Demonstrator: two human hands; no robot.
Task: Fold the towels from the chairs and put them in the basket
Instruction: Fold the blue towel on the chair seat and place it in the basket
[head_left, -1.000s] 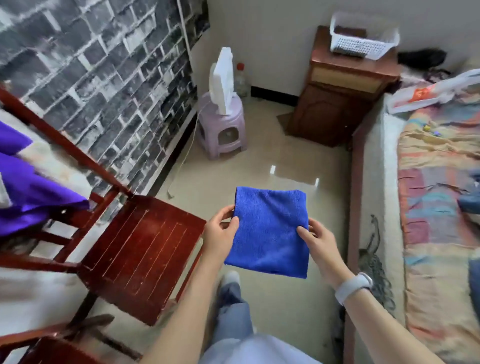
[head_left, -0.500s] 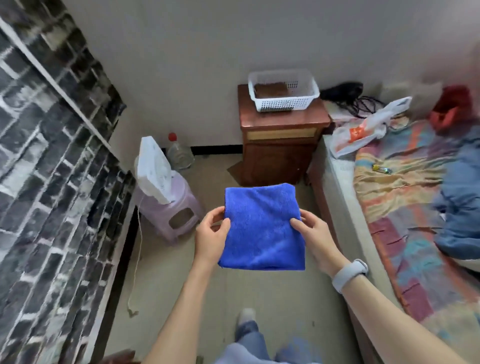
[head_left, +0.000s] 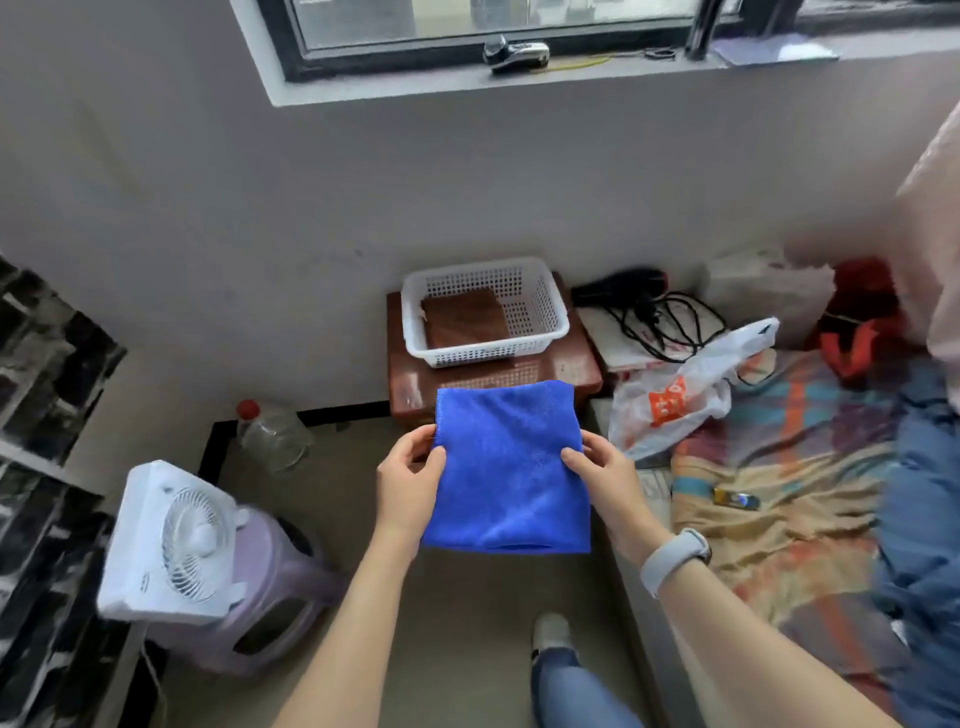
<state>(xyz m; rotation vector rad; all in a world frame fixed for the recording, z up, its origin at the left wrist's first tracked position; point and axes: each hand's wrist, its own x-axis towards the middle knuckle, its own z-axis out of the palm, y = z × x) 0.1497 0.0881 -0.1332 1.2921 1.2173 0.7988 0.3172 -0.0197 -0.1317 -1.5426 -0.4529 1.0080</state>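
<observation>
A folded blue towel (head_left: 506, 467) hangs in front of me at mid frame. My left hand (head_left: 408, 480) pinches its left edge and my right hand (head_left: 602, 475) pinches its right edge, thumbs on the front face. Just beyond the towel a white plastic basket (head_left: 550, 312) stands on a brown bedside cabinet (head_left: 571, 371) against the wall. A folded brown towel (head_left: 462, 317) lies flat inside the basket. The chairs are out of view.
A white box fan (head_left: 176, 540) sits on a purple stool (head_left: 270, 587) at lower left, a clear bottle (head_left: 272, 436) behind it. The bed (head_left: 779, 493) with a plastic bag (head_left: 675, 395) and a hair dryer (head_left: 623, 288) fills the right side. A window sill runs above.
The view has swung away from the red chair and up toward the wall and window. The cabinet and basket are now closer, directly behind the towel. Both hands keep their hold.
</observation>
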